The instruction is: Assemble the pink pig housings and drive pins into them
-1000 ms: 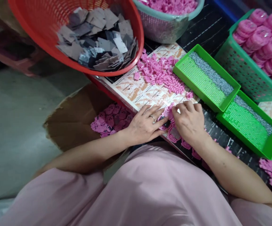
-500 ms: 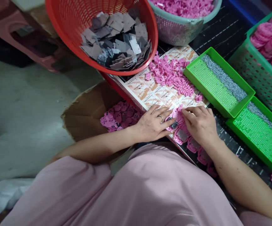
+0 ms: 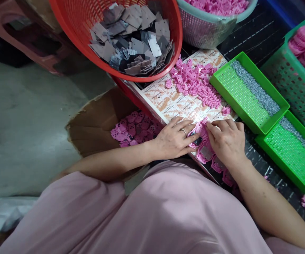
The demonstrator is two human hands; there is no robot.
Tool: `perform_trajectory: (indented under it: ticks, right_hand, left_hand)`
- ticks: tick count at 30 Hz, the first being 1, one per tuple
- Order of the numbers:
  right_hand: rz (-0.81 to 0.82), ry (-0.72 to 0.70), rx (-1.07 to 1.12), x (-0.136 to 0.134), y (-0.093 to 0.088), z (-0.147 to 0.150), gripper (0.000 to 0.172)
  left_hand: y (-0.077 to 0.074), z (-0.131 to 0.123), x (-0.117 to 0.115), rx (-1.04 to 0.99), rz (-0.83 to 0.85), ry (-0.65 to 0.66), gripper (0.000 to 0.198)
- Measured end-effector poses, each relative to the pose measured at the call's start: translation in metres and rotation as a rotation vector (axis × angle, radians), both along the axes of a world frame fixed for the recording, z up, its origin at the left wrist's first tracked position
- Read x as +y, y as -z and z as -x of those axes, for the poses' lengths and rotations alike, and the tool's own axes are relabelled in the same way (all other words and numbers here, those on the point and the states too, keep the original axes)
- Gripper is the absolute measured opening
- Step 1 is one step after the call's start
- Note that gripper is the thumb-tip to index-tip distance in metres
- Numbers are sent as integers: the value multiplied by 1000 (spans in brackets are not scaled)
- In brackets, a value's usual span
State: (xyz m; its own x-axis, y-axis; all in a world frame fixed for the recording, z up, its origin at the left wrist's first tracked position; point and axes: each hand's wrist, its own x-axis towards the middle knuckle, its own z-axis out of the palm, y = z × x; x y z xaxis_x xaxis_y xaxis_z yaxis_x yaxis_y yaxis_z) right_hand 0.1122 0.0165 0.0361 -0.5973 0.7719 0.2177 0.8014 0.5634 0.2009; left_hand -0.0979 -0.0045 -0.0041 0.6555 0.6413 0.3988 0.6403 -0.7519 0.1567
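Both my hands rest at the near edge of a patterned board. My left hand, with a ring on one finger, lies with fingers stretched onto a pink plastic piece that has a dark insert. My right hand curls its fingers down on the same piece from the right. A row of similar pink pieces trails back under my right wrist. A heap of small pink parts lies further up the board.
A red basket of grey square chips tilts at the top. A cardboard box holds pink pieces at left. Two green trays with silver bits, a green crate of pink rolls and a grey basket stand to the right.
The view has shifted left, so everything sits further right in frame. Both hands stay together on the pink piece, the fingers barely shifting.
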Motion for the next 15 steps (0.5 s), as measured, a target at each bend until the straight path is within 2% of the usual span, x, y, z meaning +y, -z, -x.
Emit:
perform_trajectory:
  ticks: [6,10,15]
  right_hand:
    - [11,-23,-117,3,-14,11,23]
    - [29,-29,-64,9,-10,11,30]
    - [-31,5,-9,7,-7,7,29]
  left_hand:
    - [1,0,1,-10,-4,9,42]
    - [-3,1,2,15,25,11,42]
    - [-10,1,6,25,60,7,48]
